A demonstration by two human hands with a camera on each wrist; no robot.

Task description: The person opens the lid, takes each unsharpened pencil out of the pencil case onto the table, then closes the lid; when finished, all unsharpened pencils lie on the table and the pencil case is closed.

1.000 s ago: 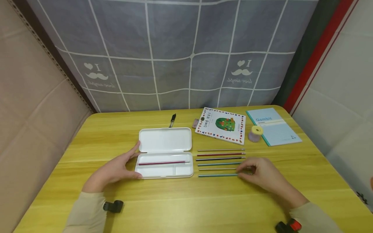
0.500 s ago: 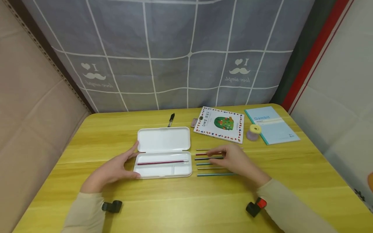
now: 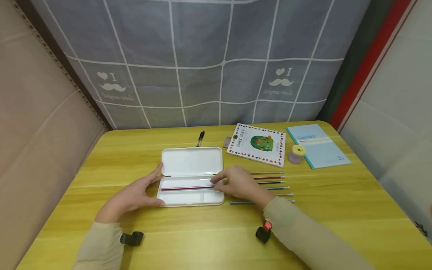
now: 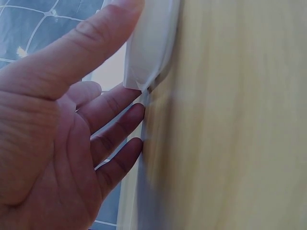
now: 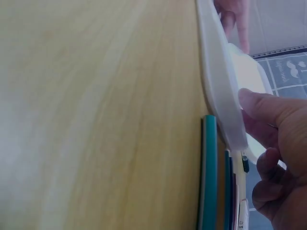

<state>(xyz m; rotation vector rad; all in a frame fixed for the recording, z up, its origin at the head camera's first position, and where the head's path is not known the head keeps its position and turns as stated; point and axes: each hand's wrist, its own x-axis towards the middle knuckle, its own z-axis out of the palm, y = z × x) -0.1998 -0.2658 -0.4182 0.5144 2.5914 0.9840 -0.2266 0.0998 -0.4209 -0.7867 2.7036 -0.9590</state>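
A white pencil case (image 3: pixel 192 161) lies open on the table, its lid folded back. Inside is a red pencil (image 3: pixel 185 188); whether a second lies against it I cannot tell. My left hand (image 3: pixel 138 193) steadies the case's left side, thumb at the front corner and fairly straight fingers farther back. Over the case's right end is my right hand (image 3: pixel 237 183), thumb and forefinger close to the pencil's end. The right wrist view shows its thumb (image 5: pixel 261 106) against the case's rim; the case hides the fingertips, so a pinch cannot be confirmed. Several pencils, including a teal pencil (image 5: pixel 209 167), lie right of the case.
Behind the case lies a black-capped pen (image 3: pixel 200 138). A picture book (image 3: pixel 258 145) overlaps a small pinkish block (image 3: pixel 227 142). Farther right are a yellow-lidded pot (image 3: pixel 296 154) and a light-blue notebook (image 3: pixel 320 146). A grey curtain (image 3: pixel 199 86) hangs behind the table.
My right hand has moved left from the right ends of the loose pencils, across them, to the case's right end. My left hand stays at the case. The loose pencils keep their places.
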